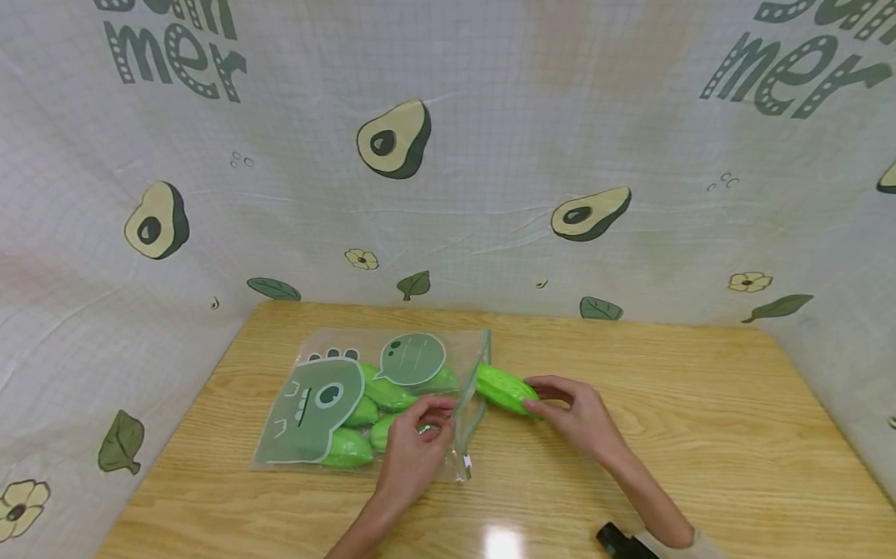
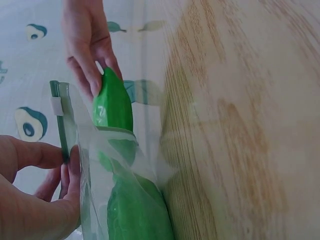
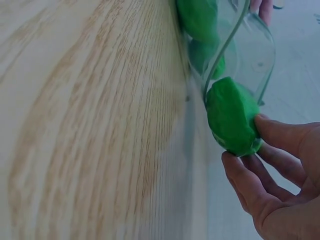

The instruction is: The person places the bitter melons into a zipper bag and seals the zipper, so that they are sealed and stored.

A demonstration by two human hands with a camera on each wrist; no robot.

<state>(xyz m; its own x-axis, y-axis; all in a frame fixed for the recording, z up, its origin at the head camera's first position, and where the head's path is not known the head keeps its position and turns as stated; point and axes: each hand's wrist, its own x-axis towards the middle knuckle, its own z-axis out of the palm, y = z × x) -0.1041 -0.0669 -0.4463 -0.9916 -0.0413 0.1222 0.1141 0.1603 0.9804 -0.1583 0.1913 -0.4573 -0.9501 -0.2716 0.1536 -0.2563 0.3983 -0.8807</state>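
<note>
A clear zip bag (image 1: 291,439) printed with a green one-eyed monster lies on its side on the table, its mouth facing right. Several bright green ribbed fruits (image 1: 349,449) show through the plastic. At the lower part of the mouth, my left hand (image 1: 414,453) pinches the bag's edge between thumb and fingers, close to the white slider (image 2: 57,106). My right hand (image 1: 580,414) grips another green ribbed fruit (image 1: 503,389) by its right end. That fruit's other end is just inside the parted mouth, as the left wrist view shows (image 2: 114,105).
Underneath is a light wooden table (image 1: 683,406), with glare near its front edge. A white cloth (image 1: 499,148) with avocado and leaf prints hangs behind and along both sides. A black strap device (image 1: 624,544) sits at the right wrist.
</note>
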